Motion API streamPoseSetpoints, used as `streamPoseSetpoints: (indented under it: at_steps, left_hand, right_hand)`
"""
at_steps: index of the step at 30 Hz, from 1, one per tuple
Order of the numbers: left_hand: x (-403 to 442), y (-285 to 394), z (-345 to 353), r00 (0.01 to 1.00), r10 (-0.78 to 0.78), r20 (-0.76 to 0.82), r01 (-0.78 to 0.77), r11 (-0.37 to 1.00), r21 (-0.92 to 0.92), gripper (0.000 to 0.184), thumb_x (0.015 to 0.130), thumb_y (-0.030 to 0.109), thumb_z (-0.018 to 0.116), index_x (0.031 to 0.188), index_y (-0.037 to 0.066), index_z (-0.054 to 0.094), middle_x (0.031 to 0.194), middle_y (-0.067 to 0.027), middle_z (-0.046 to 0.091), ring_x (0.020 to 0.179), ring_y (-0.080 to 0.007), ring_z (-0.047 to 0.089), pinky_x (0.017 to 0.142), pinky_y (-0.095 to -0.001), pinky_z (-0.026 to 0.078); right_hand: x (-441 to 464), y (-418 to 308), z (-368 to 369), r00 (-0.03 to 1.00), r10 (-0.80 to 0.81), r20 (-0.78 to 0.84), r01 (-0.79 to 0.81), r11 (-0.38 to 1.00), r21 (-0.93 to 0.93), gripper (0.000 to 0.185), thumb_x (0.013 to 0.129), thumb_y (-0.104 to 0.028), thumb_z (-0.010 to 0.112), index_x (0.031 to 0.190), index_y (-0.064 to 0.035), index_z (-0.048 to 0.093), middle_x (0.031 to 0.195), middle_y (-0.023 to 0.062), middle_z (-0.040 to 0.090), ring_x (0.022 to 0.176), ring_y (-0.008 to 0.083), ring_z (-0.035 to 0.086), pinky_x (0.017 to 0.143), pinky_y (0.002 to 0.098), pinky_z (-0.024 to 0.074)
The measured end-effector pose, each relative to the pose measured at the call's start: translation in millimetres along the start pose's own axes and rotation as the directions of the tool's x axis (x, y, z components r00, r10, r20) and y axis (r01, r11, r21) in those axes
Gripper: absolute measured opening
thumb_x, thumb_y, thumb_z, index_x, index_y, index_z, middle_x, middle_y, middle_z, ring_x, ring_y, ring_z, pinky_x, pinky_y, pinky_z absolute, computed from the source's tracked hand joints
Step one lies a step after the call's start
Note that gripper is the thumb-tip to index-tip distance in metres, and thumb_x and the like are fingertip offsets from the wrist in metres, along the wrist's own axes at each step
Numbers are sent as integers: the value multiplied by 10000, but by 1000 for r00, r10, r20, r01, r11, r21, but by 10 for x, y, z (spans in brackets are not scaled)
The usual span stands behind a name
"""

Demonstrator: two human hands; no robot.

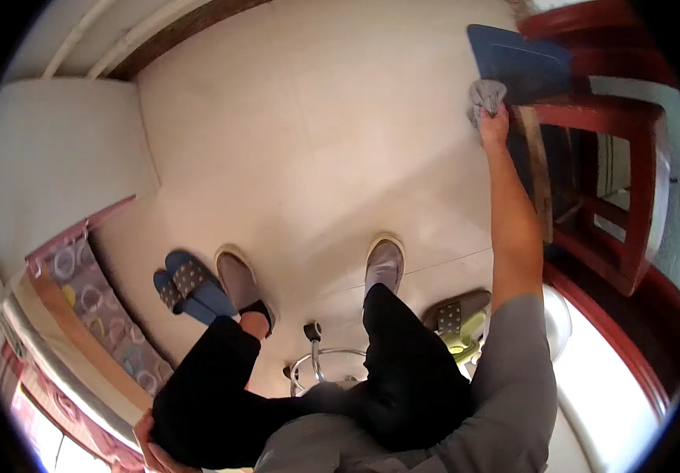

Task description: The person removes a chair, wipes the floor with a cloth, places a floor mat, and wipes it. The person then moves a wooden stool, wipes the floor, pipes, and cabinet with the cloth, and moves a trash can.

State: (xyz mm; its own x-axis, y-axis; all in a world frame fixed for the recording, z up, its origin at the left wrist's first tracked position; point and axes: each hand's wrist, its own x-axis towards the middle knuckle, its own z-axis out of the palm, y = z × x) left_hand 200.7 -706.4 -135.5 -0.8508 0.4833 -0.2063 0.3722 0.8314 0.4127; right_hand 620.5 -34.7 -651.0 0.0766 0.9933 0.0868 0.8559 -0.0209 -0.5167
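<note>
A crumpled grey cloth (487, 94) is bunched in my right hand (495, 126), which is closed around it at the end of my outstretched arm. The cloth is held beside the dark blue panel (506, 59) and the red-brown wooden frame (600, 110); whether it touches either I cannot tell. My left hand (151, 445) rests on the side of my bent left leg at the lower left edge, with its fingers laid along the black trousers. Part of that hand is cut off by the dark rim of the view.
Blue slippers (198, 288) lie beside my left foot. Right of my right foot are a dark studded slipper (457, 311) and a green one (470, 335). A chrome wheeled base (315, 355) is beneath me. A bed with patterned fabric (103, 296) stands at the left.
</note>
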Motion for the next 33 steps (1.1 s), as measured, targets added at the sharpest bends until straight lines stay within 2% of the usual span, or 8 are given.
streamPoseSetpoints:
  at_steps: [3,4,8,11,13,15,20,33]
  left_hand:
    - [20,231,143,994,-56,-89,51,997,-57,543,1045,348,265,1174,-52,610,1191,-192,635,1159,-314,586,1102,-429,388]
    - [48,74,91,999,21,-40,-25,994,-107,507,1049,309,282,1177,-62,603,1178,-193,634,1143,-303,589,1084,-416,393]
    - [63,51,122,999,-6,-54,-9,965,-261,385,1017,247,402,1114,-60,615,1132,-180,635,1125,-283,582,1048,-404,398]
    - [61,96,76,1000,11,18,-7,975,-222,367,1020,245,434,1108,-55,626,1126,-168,637,1125,-266,574,1036,-395,394]
    - [130,96,-9,996,87,11,-85,986,-143,296,1014,206,508,1115,-37,640,1081,-148,651,1024,-241,606,925,-351,454]
    - [137,-6,-130,981,-123,-152,86,969,-234,257,999,164,575,1149,-33,645,971,-101,667,839,-145,596,773,-283,473]
    - [553,131,-421,711,522,-472,-601,799,-21,449,966,340,675,1200,-34,592,902,-114,656,772,-187,624,715,-240,465]
    - [558,-740,-864,655,708,-264,-676,705,215,521,961,397,605,1262,-26,565,940,-149,660,758,-214,616,716,-299,477]
  right_hand:
    - [-776,-686,378,991,38,124,-13,980,-200,559,836,-65,659,1365,42,511,1333,226,587,1268,389,529,1097,467,401]
    - [-1351,-727,650,922,-380,-79,355,907,-227,485,805,-24,625,1283,32,561,1244,233,610,1192,406,556,1038,485,434]
    - [-3219,-1699,390,685,-699,208,600,702,384,408,707,53,588,1112,8,611,1125,213,611,1119,404,561,962,482,460]
    - [-3750,-1868,165,583,-660,473,326,724,608,474,756,-19,618,1227,25,598,1135,176,644,1143,347,591,985,424,479]
    - [-3721,-1820,63,435,-175,883,-435,818,377,495,765,-38,614,1255,29,598,1080,116,679,1041,254,642,925,373,518]
    - [-3579,-1910,-262,534,-136,834,-639,581,504,503,770,-61,597,1265,22,605,1043,72,685,948,188,650,867,346,540]
    - [-3208,-1549,-507,560,-66,826,-777,304,552,426,832,-72,550,1248,-8,620,1129,93,689,1023,237,665,944,390,533]
    - [-3487,-1551,-1115,567,159,808,-823,104,558,462,1014,-241,374,1410,-30,482,1431,177,537,1328,371,510,1134,568,383]
